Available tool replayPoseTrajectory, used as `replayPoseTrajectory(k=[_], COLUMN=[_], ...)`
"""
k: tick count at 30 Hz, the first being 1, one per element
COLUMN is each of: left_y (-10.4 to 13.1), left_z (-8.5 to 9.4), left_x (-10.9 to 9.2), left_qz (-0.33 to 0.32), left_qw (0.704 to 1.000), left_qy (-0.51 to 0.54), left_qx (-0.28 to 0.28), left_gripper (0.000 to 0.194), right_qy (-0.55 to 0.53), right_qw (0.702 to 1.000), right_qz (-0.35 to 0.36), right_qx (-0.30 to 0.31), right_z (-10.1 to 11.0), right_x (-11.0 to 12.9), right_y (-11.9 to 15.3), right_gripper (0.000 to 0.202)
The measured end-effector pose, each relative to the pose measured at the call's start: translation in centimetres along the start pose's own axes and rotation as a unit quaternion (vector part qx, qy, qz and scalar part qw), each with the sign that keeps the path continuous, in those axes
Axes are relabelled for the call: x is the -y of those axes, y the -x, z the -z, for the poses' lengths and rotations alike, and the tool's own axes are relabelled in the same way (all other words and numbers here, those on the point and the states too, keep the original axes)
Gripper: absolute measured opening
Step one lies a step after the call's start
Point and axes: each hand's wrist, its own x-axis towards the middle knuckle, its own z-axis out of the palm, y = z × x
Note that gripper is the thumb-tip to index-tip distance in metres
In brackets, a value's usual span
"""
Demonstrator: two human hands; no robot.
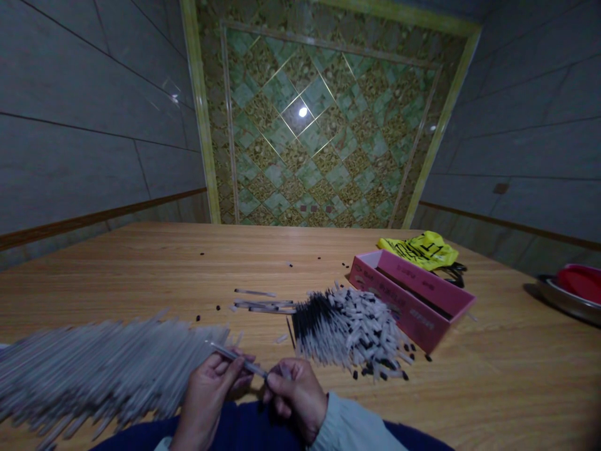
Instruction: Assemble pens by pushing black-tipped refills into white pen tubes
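Near the table's front edge, my left hand [220,382] pinches a clear pen tube [237,359] that slants down to the right. The fingers of my right hand [295,391] close on the tube's lower right end, with a small whitish piece [285,372] showing between them. A wide pile of clear tubes [107,363] spreads to the left of my left hand. Beyond my right hand sits a heap of dark-ended refills [319,326], merging into a heap of whitish caps and small black plugs [370,326]. Several thin pens [265,305] lie left of the refills.
An open pink box [413,297] stands behind the caps on the wooden table [154,269]. Behind it lies a yellow bag [422,249]. A metal bowl [563,302] with a red item [582,283] is at the far right. Small black plugs are scattered about.
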Motion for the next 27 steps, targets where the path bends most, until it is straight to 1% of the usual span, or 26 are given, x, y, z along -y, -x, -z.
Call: replayPoseTrajectory(k=[3, 5, 9, 11, 16, 18, 22, 27], left_y=[0.01, 0.03, 0.03, 0.04, 0.23, 0.28, 0.21, 0.02], left_z=[0.15, 0.28, 0.3, 0.14, -0.24, -0.27, -0.28, -0.3], left_x=[0.13, 0.18, 0.11, 0.01, -0.18, -0.2, -0.15, 0.03], left_qz=[0.003, 0.002, -0.002, -0.002, 0.004, 0.005, 0.006, 0.011], left_qw=[1.0, 1.0, 1.0, 1.0, 1.0, 1.0, 1.0, 1.0], left_qy=[0.0, -0.001, 0.002, 0.004, 0.005, 0.005, 0.009, 0.012], left_qx=[0.009, 0.021, 0.014, 0.01, -0.001, 0.0, 0.0, -0.004], left_gripper=[0.036, 0.033, 0.032, 0.033, 0.035, 0.035, 0.037, 0.039], right_qy=[0.026, 0.027, 0.007, 0.006, 0.042, 0.052, 0.049, 0.049], right_qw=[0.999, 0.999, 1.0, 1.0, 0.998, 0.998, 0.999, 0.997], right_qz=[0.017, 0.02, -0.019, -0.018, 0.042, 0.039, 0.006, 0.043], right_qx=[-0.017, -0.01, 0.021, 0.014, -0.012, -0.017, -0.007, -0.041], right_z=[-0.24, -0.29, -0.07, 0.09, 0.17, 0.09, -0.09, -0.05], right_x=[0.23, 0.2, -0.33, -0.54, -0.28, -0.13, 0.0, 0.06], right_y=[0.18, 0.21, 0.02, -0.08, -0.04, 0.04, 0.15, 0.01], right_gripper=[0.046, 0.047, 0.048, 0.048, 0.045, 0.047, 0.048, 0.048])
